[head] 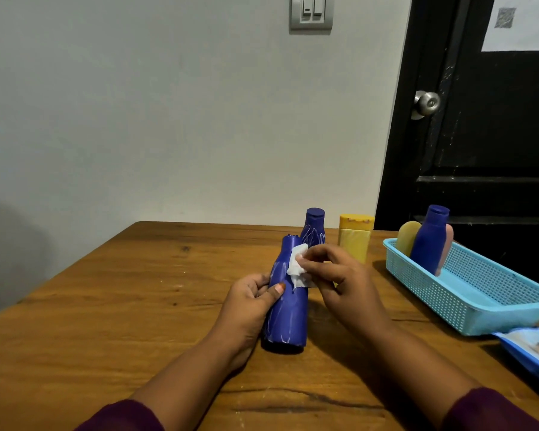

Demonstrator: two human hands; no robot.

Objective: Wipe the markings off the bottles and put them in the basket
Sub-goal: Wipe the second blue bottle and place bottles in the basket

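Blue bottle (288, 293) rests mid-table, white streaks down its body; my left hand (249, 301) grips it, right hand (339, 275) pinches a wipe (297, 264) to its shoulder. Roughly halfway, I'd say: three bottles (430, 241) sit in the basket (423, 284), right, while a scribbled bottle (314, 227) and a yellow one (355, 241) wait behind.

Dim, soft indoor light; wide-angle bending at edges; mostly sharp.

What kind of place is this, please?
Probably a room in a home: a wooden table stands against a plain wall with a light switch, beside a black door with a round knob.
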